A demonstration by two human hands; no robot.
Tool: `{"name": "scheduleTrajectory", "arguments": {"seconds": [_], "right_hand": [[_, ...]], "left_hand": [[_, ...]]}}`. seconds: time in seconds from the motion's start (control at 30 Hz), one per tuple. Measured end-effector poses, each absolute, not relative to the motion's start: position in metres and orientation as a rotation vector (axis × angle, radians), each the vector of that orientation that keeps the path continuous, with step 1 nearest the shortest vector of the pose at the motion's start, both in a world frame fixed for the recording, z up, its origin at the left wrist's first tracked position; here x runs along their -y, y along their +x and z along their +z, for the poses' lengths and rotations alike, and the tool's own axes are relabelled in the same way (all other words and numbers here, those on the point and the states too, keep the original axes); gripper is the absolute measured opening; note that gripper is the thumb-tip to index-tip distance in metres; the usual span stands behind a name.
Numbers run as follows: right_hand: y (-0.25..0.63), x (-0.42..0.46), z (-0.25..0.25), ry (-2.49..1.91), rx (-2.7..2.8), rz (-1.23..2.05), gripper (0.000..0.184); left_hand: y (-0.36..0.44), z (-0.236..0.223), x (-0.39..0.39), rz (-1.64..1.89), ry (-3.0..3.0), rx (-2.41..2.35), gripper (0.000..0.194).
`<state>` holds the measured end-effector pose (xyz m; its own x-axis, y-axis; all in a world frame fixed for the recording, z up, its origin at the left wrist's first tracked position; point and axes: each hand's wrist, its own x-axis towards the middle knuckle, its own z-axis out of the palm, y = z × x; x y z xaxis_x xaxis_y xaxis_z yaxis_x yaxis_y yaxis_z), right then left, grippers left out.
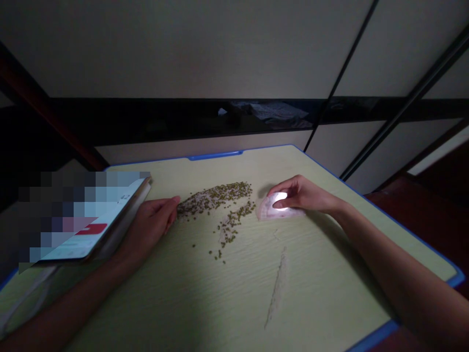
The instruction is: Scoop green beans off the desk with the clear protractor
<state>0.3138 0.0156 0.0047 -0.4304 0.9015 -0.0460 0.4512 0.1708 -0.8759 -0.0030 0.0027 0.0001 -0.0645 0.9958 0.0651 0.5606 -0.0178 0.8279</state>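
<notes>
Small green beans like mung beans (223,193), mixed with whitish powder or fine grains, lie in a long heap across the table. A smaller trail of beans (230,225) curves off below it. My left hand (157,215) is at the heap's left end, its fingers curled together; whether anything is in them is hidden. To the right of the beans, my right hand (296,193) grips a pinkish half-round protractor (266,210) between thumb and fingers, low over the table or on it. A bright glare covers its middle.
The pale table (234,303) has a blue rim. A tablet (91,234), partly blurred out, leans at the left, with a white cable (36,288) below it. A thin streak of powder (277,288) lies at front right. Cabinet doors (190,49) stand behind.
</notes>
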Motion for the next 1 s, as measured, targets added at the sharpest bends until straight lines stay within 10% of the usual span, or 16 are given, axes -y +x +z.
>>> {"name": "scheduleTrajectory", "arguments": {"seconds": [1.0], "right_hand": [[0.277, 0.086, -0.008, -1.285, 1.721, 1.180, 0.030]], "left_hand": [[0.004, 0.009, -0.001, 1.073, 1.647, -1.597, 0.034]]}}
